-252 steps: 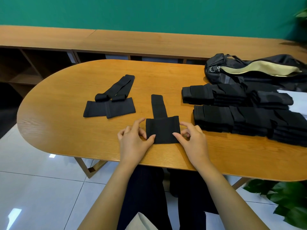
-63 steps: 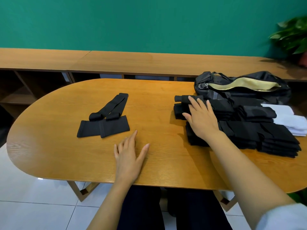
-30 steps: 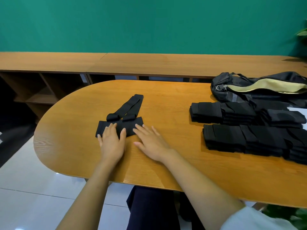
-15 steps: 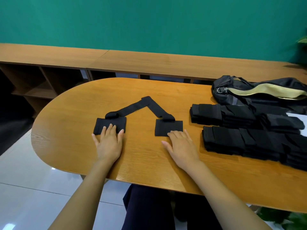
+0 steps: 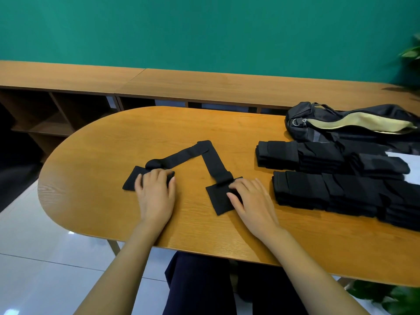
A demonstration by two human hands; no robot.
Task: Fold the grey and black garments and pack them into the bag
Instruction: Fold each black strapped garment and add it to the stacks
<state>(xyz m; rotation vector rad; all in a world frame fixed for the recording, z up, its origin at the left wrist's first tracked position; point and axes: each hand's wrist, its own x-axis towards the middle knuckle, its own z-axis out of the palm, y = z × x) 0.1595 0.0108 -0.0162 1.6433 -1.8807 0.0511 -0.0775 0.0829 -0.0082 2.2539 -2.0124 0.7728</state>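
Two long black garments lie on the wooden table [image 5: 95, 155], their far ends overlapping in a peak. My left hand [image 5: 155, 194] lies flat on the wide near end of the left garment [image 5: 179, 156]. On the wide near end of the right garment [image 5: 216, 167] rests my right hand [image 5: 252, 201], fingers spread and fairly straight. Two rows of folded black garments [image 5: 318, 192] lie at the right. Behind them sits the dark bag [image 5: 350, 126], open along its pale lining.
A white cloth [image 5: 404, 160] shows at the right edge beyond the folded rows. A long wooden shelf unit [image 5: 159, 83] runs along the green wall behind the table. Plant leaves [image 5: 386, 296] appear at the lower right and upper right.
Both hands have slid further onto the garments' near ends. The right garment's wide end has turned and moved nearer to me. Earlier, I spread the two garments apart from one pile.
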